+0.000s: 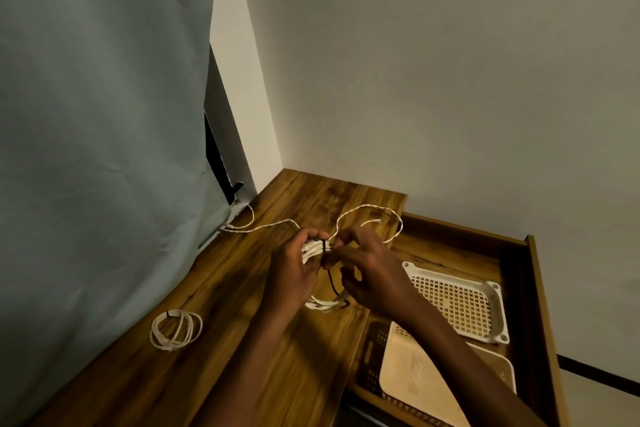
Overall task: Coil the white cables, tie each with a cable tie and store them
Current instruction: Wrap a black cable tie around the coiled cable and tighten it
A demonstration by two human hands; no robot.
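A bunched white cable coil [313, 250] is gripped by the curled fingers of the left hand [294, 267]. Just right of them, a black cable tie [323, 250] around the coil is pinched by the right hand [367, 274]. Both hands are held above the wooden tabletop [277, 374]. A tied coil [176, 329] is seen well left of the fingers.

Dim room corner: plain pale walls [415, 80], grey-green curtain [104, 114] at left, wooden tabletop [259, 374], open drawer [540, 305].
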